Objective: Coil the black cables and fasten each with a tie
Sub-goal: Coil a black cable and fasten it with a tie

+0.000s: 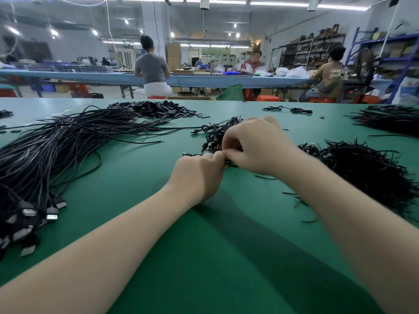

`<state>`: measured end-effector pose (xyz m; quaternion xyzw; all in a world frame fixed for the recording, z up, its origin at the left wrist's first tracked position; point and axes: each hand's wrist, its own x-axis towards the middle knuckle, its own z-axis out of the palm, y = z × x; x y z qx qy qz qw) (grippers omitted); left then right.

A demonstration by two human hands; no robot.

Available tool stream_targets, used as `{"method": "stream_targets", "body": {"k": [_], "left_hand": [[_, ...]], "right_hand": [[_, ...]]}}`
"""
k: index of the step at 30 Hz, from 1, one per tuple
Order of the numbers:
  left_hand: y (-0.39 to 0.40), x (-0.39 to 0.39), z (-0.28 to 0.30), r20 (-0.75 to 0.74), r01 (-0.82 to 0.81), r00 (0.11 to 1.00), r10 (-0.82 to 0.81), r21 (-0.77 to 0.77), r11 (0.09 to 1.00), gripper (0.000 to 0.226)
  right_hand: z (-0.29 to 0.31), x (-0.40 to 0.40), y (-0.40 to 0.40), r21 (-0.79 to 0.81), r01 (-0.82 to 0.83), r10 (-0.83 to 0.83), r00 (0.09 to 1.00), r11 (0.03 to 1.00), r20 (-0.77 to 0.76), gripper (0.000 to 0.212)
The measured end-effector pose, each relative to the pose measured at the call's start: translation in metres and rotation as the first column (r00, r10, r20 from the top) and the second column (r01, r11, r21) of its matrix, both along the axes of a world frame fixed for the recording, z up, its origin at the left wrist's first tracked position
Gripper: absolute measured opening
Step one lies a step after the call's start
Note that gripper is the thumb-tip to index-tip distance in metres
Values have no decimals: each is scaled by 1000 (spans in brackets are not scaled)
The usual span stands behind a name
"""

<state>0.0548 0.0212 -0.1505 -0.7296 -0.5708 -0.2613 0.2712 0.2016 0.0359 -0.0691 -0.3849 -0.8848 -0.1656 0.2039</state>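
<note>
My left hand (199, 175) and my right hand (256, 146) meet at the middle of the green table (204, 257). Both pinch a small coiled black cable (231, 163), mostly hidden under the fingers. Whether a tie is on it cannot be seen. Just behind the hands lies a heap of coiled black cables (217, 132). A big bundle of loose black cables (52, 150) with USB plugs sprawls at the left. A pile of black ties (371, 173) lies at the right.
A heap of small black flat pieces (156, 108) lies far left of centre. Another dark pile (392, 118) sits far right, and a lone cable (288, 109) near the far edge. Stray ties (301, 200) lie by my right forearm. People work at a blue bench (95, 77) behind.
</note>
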Motion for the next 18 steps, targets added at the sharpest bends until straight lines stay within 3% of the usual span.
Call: {"method": "stream_targets", "body": {"k": [3,5,9,13,16,18], "left_hand": [[-2,0,7,-174,132,978,-116,86,988,12],[-5,3,12,-287,132,953,-102,89,987,11],[-6,7,9,-323,138,940,-110,65,988,12],[-7,7,8,-354,229,915,-192,65,971,12],[-10,10,8,-272,341,912,-307,86,936,27],[-15,15,8,-46,383,924,-380,95,919,30]], "right_hand": [[13,17,7,-326,28,-24,1000,945,17,12],[14,29,14,-537,-67,16,995,841,-99,13],[2,41,28,-718,-169,-26,967,675,-252,8],[-7,52,36,-850,-278,-128,921,447,-369,8],[-15,59,38,-870,-452,-198,851,197,-487,12],[-23,57,37,-808,-588,-236,781,32,-578,8]]}}
